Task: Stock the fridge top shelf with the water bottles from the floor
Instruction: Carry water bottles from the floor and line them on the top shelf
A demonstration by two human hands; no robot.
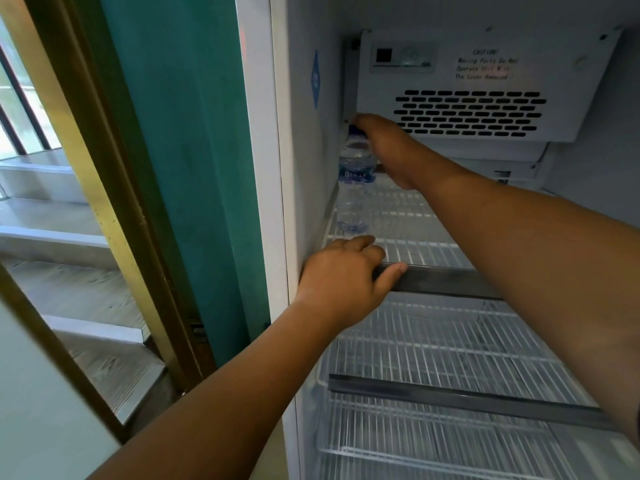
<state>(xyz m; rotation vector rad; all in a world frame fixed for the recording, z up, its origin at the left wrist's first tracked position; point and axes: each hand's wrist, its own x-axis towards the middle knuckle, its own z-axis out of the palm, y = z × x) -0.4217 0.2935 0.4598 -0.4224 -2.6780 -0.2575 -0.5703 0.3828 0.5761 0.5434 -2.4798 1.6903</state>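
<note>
A clear water bottle [355, 188] with a blue label and blue cap stands upright on the fridge's top wire shelf [408, 216], at its far left against the side wall. My right hand [388, 147] reaches in from the right and is closed around the bottle's neck and cap. My left hand [343, 275] grips the dark front bar of that same shelf near its left end, fingers curled over the bar and thumb stretched along it. No other bottles show on the shelf.
A white fan housing [485, 91] with vent slots and a caution label hangs low over the back of the top shelf. Two more wire shelves [433, 344] lie below. Left of the fridge are a teal wall [187, 168], a gold door frame [104, 202] and steps.
</note>
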